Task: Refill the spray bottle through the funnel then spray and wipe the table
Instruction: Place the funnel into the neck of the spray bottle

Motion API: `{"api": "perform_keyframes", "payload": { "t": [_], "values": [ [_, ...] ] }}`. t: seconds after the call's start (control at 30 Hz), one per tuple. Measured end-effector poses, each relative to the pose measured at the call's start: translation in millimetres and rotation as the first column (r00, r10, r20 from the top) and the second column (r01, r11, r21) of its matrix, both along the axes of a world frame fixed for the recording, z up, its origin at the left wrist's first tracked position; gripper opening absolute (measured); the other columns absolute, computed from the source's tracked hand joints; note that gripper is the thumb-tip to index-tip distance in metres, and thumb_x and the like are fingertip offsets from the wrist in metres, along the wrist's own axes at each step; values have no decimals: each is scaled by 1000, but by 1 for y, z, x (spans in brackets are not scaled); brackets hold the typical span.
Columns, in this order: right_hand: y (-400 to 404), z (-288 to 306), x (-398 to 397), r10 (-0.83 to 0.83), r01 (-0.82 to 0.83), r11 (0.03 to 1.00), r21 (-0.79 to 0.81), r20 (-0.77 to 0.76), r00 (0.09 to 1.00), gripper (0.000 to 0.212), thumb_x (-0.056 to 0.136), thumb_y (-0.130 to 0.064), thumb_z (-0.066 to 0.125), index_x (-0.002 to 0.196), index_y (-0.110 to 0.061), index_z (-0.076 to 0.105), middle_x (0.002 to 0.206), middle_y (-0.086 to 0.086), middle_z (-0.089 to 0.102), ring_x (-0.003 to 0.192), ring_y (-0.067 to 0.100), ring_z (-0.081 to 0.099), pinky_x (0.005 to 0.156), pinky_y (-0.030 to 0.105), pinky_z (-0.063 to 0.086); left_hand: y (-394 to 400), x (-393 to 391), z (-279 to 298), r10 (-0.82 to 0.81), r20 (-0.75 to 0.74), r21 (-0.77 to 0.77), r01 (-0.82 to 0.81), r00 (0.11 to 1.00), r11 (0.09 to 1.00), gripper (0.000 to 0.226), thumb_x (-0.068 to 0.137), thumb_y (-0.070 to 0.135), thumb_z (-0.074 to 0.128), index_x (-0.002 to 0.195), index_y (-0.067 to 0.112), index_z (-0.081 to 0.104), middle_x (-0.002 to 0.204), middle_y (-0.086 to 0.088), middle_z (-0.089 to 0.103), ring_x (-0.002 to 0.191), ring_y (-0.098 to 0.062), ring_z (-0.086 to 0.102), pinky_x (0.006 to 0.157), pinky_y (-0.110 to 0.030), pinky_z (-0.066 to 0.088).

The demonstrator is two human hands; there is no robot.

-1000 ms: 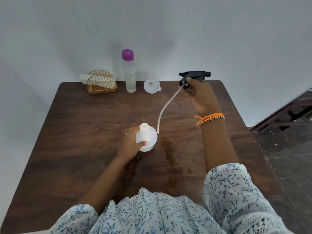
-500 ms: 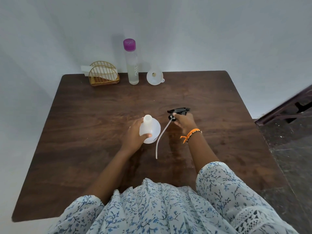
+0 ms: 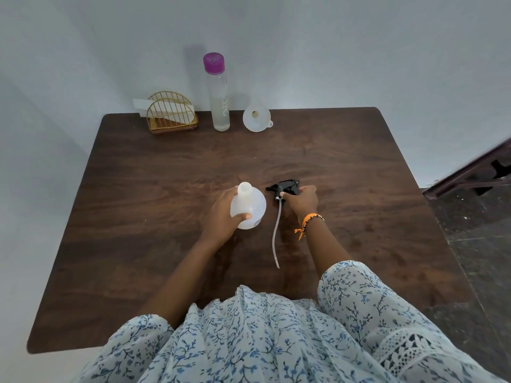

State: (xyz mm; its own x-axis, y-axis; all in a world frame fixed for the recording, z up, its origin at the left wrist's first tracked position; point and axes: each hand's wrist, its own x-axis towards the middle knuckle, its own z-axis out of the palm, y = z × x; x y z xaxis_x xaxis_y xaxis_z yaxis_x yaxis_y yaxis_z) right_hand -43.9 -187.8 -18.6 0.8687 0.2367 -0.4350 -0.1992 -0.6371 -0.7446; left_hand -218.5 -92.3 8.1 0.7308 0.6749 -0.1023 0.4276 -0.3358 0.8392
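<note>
Left hand (image 3: pixel 221 214) grips the uncapped translucent spray bottle (image 3: pixel 249 208); right hand (image 3: pixel 301 200) holds its black trigger head (image 3: pixel 284 187).

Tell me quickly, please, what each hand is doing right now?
Left hand: grips the uncapped translucent white plastic spray bottle.
Right hand: holds the black plastic trigger sprayer head, its tube trailing on the table.
</note>
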Motion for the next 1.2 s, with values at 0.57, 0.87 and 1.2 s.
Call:
{"api": "perform_keyframes", "payload": {
  "t": [0.57,0.87,1.2],
  "values": [
    [26,26,0,116,-125,983,132,73,991,21,88,-32,62,101,-17,55,106,2,59,102,19,52,92,38,46,19,0,11,256,64,-357,-217,965,909,43,90,2,49,128,22,50,137,4,48,127,-13,43,105,-34,39],
    [101,47,51,184,-215,956,197,165,969,13,92,-11,52,102,-7,60,99,3,60,91,13,52,78,22,39,79,76,32,294,-6,-371,-276,956,887,26,94,11,49,118,13,58,119,0,60,106,-8,53,86,-20,39],
    [182,13,116,239,-266,964,31,342,909,45,91,3,45,135,-4,40,142,13,37,122,32,40,99,28,27,137,153,16,287,-26,-399,-273,958,875,23,92,10,50,111,18,59,112,1,62,101,-8,56,74,-11,40]
  ]
}}
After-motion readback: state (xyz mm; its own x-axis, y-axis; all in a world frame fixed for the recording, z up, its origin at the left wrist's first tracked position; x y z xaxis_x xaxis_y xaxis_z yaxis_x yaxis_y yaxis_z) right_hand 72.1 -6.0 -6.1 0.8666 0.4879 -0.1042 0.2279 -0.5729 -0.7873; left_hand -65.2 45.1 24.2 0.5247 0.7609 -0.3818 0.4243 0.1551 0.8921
